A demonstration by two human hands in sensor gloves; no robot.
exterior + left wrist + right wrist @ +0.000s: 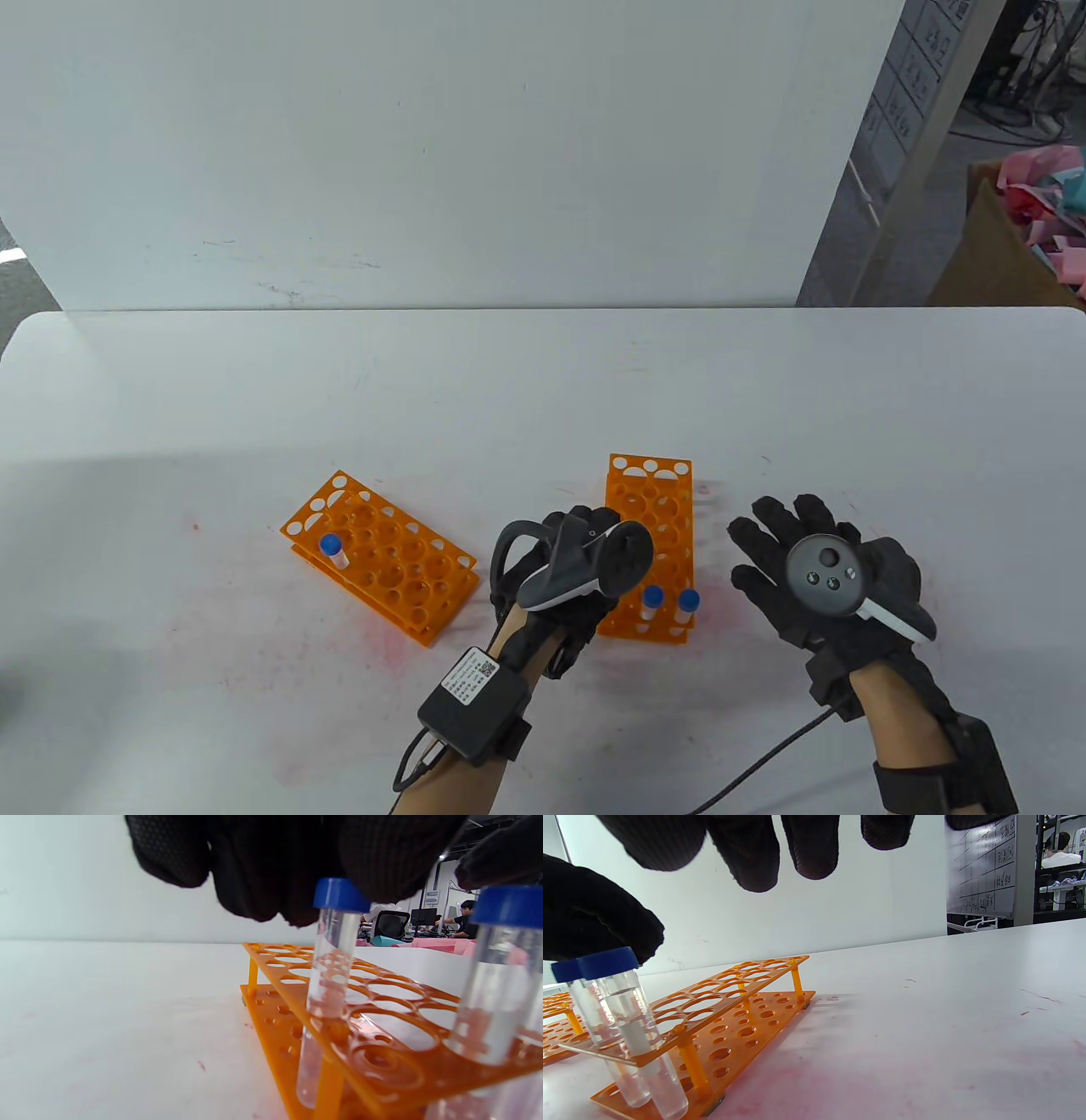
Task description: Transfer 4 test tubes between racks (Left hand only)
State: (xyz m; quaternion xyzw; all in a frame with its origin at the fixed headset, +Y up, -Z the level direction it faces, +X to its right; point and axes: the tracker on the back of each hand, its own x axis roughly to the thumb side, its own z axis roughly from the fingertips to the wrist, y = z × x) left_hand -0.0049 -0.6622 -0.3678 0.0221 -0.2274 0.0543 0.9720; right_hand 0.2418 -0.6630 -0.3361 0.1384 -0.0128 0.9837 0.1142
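Left orange plastic rack (382, 564): one blue-capped clear tube (333, 549) seated. Right orange rack (649, 543): two capped tubes (652, 601) at near end. Judged one of four visibly across; fourth tube unseen. Left hand (564, 564) over right rack, fingers (254, 870) curled above tube cap; grip not determinable. Right hand (819, 577) spread flat, holding nothing. QR label on wrist box (473, 679); text illegible.

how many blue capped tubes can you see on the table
3: one tube stands in the left rack; two more tubes stand side by side at the right rack's near end. The left hand may hide another.
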